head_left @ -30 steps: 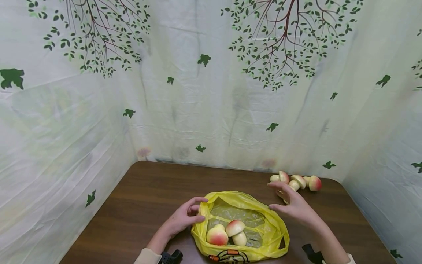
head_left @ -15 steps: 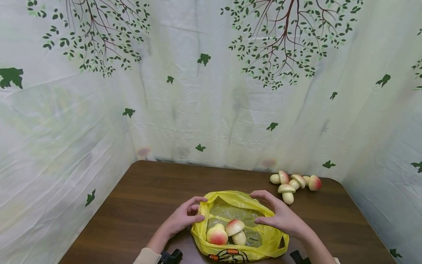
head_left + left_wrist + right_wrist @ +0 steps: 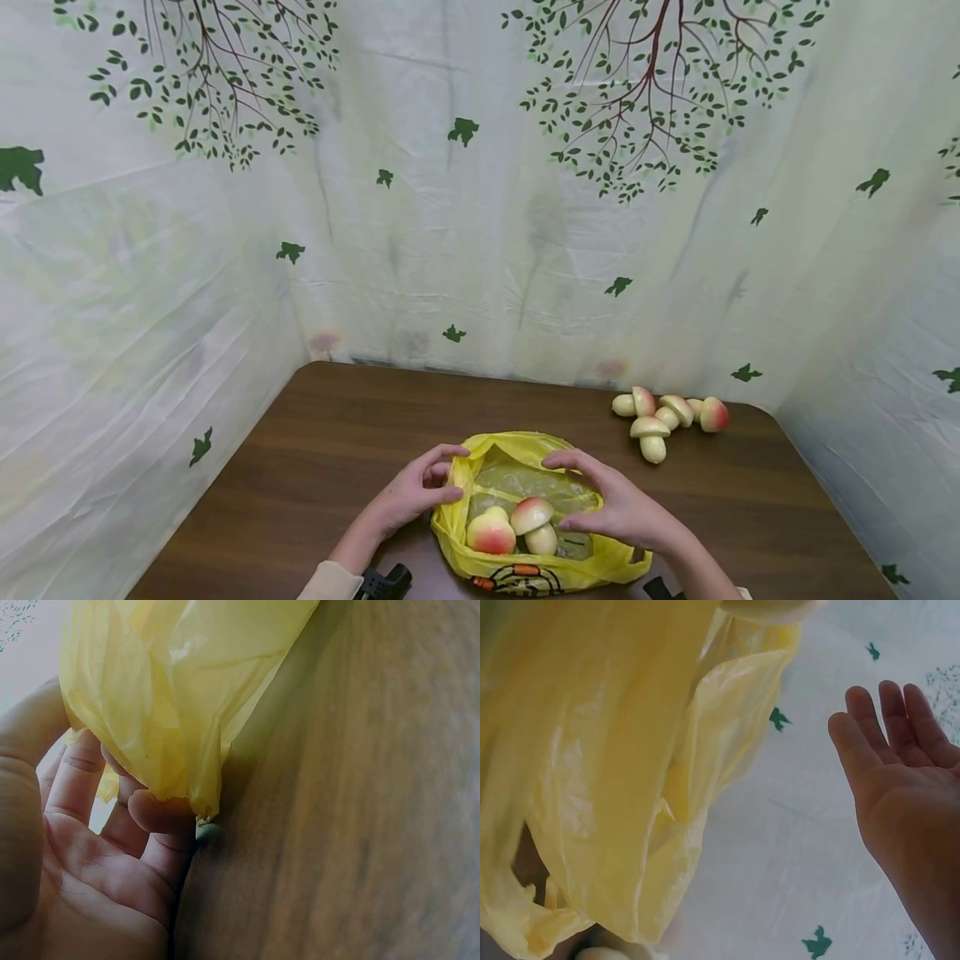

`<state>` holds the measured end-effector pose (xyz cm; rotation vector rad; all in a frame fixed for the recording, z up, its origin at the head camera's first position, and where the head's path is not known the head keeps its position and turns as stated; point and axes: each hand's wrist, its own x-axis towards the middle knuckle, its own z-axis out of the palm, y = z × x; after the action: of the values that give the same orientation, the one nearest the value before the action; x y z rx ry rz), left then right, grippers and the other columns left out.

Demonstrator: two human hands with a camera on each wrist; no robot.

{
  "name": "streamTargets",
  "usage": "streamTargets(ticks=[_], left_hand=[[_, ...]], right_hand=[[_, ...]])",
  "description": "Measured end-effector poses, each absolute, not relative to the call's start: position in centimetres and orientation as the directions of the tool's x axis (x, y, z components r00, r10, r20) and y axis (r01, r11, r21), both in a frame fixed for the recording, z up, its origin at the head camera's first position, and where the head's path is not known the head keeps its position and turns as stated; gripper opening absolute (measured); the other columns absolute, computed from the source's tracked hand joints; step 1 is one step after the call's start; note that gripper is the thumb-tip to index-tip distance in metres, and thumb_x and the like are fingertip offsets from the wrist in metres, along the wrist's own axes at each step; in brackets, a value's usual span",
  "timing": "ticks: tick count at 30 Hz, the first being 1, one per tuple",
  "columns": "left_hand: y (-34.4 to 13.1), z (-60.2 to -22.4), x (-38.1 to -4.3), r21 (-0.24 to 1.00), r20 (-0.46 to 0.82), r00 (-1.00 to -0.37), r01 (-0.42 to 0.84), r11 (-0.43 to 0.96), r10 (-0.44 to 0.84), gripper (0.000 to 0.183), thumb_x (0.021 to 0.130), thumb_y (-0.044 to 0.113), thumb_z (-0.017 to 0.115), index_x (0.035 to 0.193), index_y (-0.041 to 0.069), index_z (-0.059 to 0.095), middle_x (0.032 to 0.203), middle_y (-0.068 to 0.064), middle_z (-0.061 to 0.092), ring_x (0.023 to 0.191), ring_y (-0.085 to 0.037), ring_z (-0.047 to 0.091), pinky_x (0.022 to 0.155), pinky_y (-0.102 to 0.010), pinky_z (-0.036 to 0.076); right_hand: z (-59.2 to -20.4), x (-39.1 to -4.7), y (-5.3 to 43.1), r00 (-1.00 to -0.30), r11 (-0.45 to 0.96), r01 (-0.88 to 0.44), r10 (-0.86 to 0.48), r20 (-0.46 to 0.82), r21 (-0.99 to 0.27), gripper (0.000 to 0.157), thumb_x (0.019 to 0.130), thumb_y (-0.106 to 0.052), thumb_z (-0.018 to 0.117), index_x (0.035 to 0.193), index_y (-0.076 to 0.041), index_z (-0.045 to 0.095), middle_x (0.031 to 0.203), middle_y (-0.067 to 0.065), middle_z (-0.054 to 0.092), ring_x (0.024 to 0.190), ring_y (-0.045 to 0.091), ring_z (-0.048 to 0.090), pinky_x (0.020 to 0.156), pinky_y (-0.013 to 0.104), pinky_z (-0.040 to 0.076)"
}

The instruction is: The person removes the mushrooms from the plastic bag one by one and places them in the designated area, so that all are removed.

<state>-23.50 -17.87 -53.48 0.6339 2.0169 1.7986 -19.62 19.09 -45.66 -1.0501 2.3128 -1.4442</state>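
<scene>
A yellow plastic bag (image 3: 611,570) sits on the table with its mouth spread wide. Inside are two toy mushrooms: one with its pink-red cap (image 3: 492,533) toward me, the other (image 3: 534,525) lying with its stem to the front. My left hand (image 3: 411,500) holds the bag's left edge, its curled fingers against the gathered yellow plastic (image 3: 165,712) in the left wrist view. Above the right part of the opening is my right hand (image 3: 618,507), thumb and fingers apart with nothing between them. In the right wrist view that hand (image 3: 907,791) is beside the bag's yellow plastic (image 3: 607,765).
Several more toy mushrooms lie at the table's back right, the nearest mushroom (image 3: 651,439) with its stem toward me. Behind the brown wooden table (image 3: 360,417) hangs a pale curtain (image 3: 487,250) printed with leaves and branches.
My right hand has moved left and toward me, from beside the loose mushrooms to over the bag's mouth. The left hand stays at the bag's edge.
</scene>
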Motion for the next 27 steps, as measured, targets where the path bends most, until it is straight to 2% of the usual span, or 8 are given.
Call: streamTargets(ticks=[6, 10, 15, 21, 27], left_hand=[[-17.9, -53.6, -23.4, 0.993, 0.030, -0.829, 0.087, 0.076, 0.558, 0.058, 0.103, 0.016, 0.071, 0.154, 0.006, 0.045, 0.115, -0.008, 0.076, 0.088, -0.007, 0.067, 0.078, -0.025, 0.057], [-17.9, -53.7, -23.4, 0.995, 0.031, -0.828, 0.079, 0.062, 0.560, 0.059, 0.103, 0.016, 0.071, 0.155, 0.006, 0.044, 0.119, -0.010, 0.076, 0.091, -0.008, 0.069, 0.079, -0.026, 0.058], [-17.8, -53.7, -23.5, 0.995, 0.030, -0.830, 0.081, 0.066, 0.558, 0.058, 0.103, 0.016, 0.071, 0.154, 0.005, 0.045, 0.119, -0.011, 0.076, 0.094, -0.008, 0.070, 0.081, -0.027, 0.059], [-17.8, -53.8, -23.5, 0.994, 0.026, -0.831, 0.081, 0.075, 0.555, 0.059, 0.103, 0.017, 0.071, 0.154, 0.006, 0.045, 0.119, -0.011, 0.076, 0.095, -0.008, 0.071, 0.081, -0.027, 0.059], [-17.8, -53.5, -23.4, 0.994, 0.025, -0.834, 0.079, 0.074, 0.551, 0.059, 0.103, 0.017, 0.071, 0.154, 0.006, 0.045, 0.120, -0.013, 0.076, 0.096, -0.008, 0.071, 0.083, -0.027, 0.059]], right_hand=[[-46.2, -19.4, 18.3, -0.699, 0.274, -0.440, -0.702, 0.135, -0.855, 0.064, 0.093, -0.018, 0.084, 0.150, -0.014, 0.054, 0.152, 0.014, 0.056, 0.143, -0.002, 0.045, 0.119, 0.018, 0.035], [-46.6, -19.3, 17.9, -0.678, 0.292, -0.441, -0.728, 0.102, -0.849, 0.062, 0.093, -0.021, 0.083, 0.148, -0.017, 0.054, 0.152, 0.014, 0.056, 0.144, 0.004, 0.046, 0.121, 0.026, 0.038], [-47.2, -19.4, 17.6, -0.668, 0.343, -0.462, -0.741, 0.067, -0.817, 0.060, 0.093, -0.027, 0.083, 0.145, -0.015, 0.055, 0.152, 0.014, 0.056, 0.147, 0.012, 0.047, 0.122, 0.036, 0.040], [-47.7, -19.5, 17.4, -0.652, 0.329, -0.479, -0.755, 0.079, -0.814, 0.058, 0.090, -0.022, 0.085, 0.141, -0.016, 0.057, 0.150, 0.016, 0.057, 0.145, 0.015, 0.049, 0.122, 0.037, 0.039], [-48.2, -19.5, 17.1, -0.642, 0.347, -0.532, -0.760, 0.101, -0.772, 0.058, 0.088, -0.020, 0.087, 0.139, -0.018, 0.059, 0.147, 0.011, 0.060, 0.139, 0.018, 0.054, 0.116, 0.040, 0.046]])
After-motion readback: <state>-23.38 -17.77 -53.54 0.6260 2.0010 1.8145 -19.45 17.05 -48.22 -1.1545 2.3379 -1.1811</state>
